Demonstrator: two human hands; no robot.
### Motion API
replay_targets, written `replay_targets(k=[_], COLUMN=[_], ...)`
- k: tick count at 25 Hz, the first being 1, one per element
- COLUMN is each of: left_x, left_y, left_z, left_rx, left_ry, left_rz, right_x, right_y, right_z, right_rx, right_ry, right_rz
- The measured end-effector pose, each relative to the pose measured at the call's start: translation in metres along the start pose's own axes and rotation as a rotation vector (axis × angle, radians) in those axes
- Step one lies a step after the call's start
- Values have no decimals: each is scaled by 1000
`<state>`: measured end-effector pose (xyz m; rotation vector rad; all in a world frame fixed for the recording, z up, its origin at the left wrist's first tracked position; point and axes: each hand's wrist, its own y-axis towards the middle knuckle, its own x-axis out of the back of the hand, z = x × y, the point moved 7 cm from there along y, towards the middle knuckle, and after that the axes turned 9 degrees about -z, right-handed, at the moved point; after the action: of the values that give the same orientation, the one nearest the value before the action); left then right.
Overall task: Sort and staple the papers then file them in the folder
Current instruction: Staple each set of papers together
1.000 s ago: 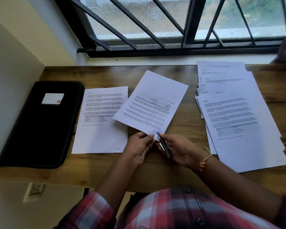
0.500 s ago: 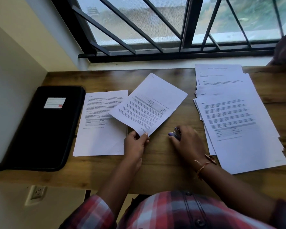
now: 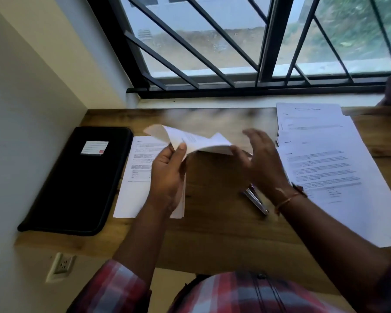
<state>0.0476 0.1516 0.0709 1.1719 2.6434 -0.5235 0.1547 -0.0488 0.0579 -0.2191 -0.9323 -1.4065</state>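
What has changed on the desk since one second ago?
The right hand let go of the stapler, now lying on the desk, and is open. The left hand lifted its sheets, which now curl. The folder and the right pile stayed put.

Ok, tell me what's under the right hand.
A stapler lies on the desk below the right hand. Only its near end shows; the hand and wrist cover the rest, so anything else there is hidden.

Black folder [image 3: 72,181], white papers [image 3: 325,159], red plaid shirt [image 3: 246,294], seemingly silver stapler [image 3: 255,201]
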Motion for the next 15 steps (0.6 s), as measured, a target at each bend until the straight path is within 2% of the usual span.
replay_targets(k=[4, 7, 9, 11, 13, 15], left_x=[11, 20, 28, 38, 47, 69], left_y=[21, 33, 40, 50, 60, 83], left_z=[-72, -112, -123, -123, -114, -103], left_rx=[6, 84, 115, 173, 278, 338], left_ry=[-337, -508, -477, -372, -308, -216], left_rz=[67, 239, 266, 265, 245, 151], right_x=[7, 4, -9, -29, -50, -72], right_y=[56, 69, 70, 67, 56, 37], right_z=[53, 69, 81, 94, 99, 94], right_rx=[-45, -29, -2, -9, -113, -277], right_ry=[371, 397, 450, 644, 840, 915], right_rz=[229, 296, 338, 401, 488, 551])
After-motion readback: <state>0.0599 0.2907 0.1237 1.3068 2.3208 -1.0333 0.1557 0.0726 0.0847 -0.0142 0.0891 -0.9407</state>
